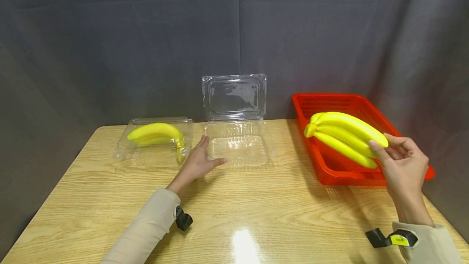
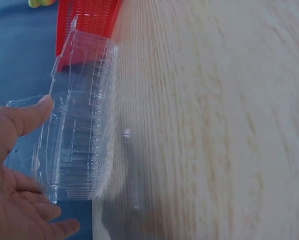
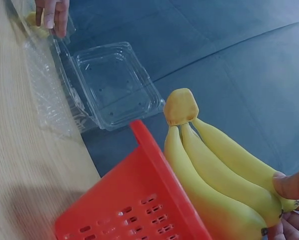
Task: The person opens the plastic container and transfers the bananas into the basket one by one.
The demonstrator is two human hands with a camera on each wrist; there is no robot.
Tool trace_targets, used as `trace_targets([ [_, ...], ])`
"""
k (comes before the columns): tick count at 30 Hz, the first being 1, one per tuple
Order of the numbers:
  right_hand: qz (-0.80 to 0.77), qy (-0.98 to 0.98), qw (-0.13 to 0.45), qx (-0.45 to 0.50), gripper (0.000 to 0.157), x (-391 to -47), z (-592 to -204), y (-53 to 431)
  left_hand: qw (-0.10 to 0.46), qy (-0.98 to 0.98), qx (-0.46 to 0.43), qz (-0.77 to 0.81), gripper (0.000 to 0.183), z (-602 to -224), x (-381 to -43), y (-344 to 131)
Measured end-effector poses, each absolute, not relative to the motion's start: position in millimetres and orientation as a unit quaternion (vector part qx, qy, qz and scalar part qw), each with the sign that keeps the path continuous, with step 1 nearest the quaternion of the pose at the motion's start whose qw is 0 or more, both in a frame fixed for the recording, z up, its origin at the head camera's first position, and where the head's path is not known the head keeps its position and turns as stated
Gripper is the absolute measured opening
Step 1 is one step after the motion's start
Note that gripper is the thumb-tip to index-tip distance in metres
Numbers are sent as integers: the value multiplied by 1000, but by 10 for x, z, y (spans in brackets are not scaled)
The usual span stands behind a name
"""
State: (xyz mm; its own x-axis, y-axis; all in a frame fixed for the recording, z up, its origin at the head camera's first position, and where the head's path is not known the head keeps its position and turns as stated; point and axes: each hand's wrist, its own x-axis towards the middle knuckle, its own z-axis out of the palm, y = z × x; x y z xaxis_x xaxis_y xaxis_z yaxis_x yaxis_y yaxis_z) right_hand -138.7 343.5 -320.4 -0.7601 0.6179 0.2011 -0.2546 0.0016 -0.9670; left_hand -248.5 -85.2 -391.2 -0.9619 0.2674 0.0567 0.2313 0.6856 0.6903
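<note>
My right hand (image 1: pixel 406 166) pinches a bunch of yellow bananas (image 1: pixel 340 133) by the tip end, thumb on one side and fingers beneath. The bunch hangs over the red basket (image 1: pixel 322 174), its stem pointing left. In the right wrist view the joined stem (image 3: pixel 181 106) rises above the basket's rim. At the near left corner of a clear plastic clamshell box (image 1: pixel 238 150), my left hand (image 1: pixel 199 160) has its thumb and fingers spread. The left wrist view shows the thumb right at the box's rim (image 2: pixel 50 112). The box's lid (image 1: pixel 234 97) stands raised at the back.
A closed clear box (image 1: pixel 128 154) with bananas (image 1: pixel 155 133) inside lies left of the open one. Both boxes and the basket rest on a wooden table (image 1: pixel 220 207). A dark grey curtain (image 1: pixel 165 44) hangs behind the table's far edge.
</note>
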Motion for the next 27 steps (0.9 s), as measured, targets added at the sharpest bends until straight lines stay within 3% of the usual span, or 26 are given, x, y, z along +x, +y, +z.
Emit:
trace_targets([
  [16, 695, -621, 320, -166, 37, -1478, -3321, 3604, -4, 914, 124, 386, 98, -3971, -2509, -828],
  [27, 644, -694, 271, -175, 34, -1536, -3345, 3793, -10, 915, 114, 388, 96, -3973, -2520, -825],
])
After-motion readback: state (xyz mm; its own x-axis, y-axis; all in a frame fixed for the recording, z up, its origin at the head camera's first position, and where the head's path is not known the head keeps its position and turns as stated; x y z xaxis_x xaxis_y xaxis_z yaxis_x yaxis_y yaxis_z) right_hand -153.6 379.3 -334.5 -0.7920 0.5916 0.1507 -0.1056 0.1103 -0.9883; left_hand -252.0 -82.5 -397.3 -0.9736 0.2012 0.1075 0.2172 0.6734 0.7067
